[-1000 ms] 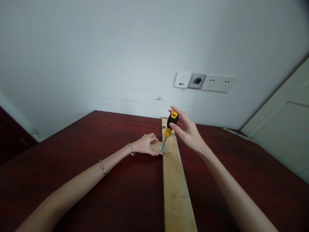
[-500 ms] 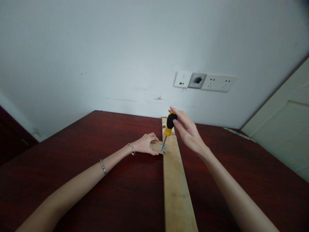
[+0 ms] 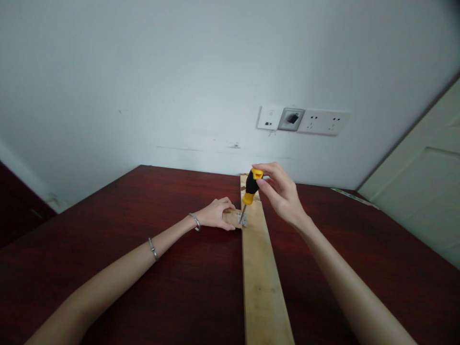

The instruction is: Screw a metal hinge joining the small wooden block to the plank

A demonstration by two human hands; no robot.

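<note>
My left hand (image 3: pixel 216 214) is closed around a short wooden block (image 3: pixel 232 218), whose end butts against the left side of a long wooden board (image 3: pixel 264 268). A small metal hinge (image 3: pixel 243 220) lies across the joint between the two pieces. In my right hand (image 3: pixel 282 191) is a screwdriver (image 3: pixel 252 186) with a black and yellow handle, gripped near its top between thumb and fingers. Its shaft leans, tip down, onto the hinge. Whether a screw sits under the tip is too small to tell.
The dark red wooden table (image 3: pixel 172 297) reaches back to a white wall (image 3: pixel 201 72). Sockets and a switch panel (image 3: pixel 304 120) are set in the wall. A pale door (image 3: pixel 427 191) stands at the right, and a flat strip (image 3: pixel 354 198) lies near the table's back right edge.
My right hand has shifted its fingers and turned around the screwdriver's handle, whose yellow end now shows. The handle leans slightly differently. My left hand stays on the block.
</note>
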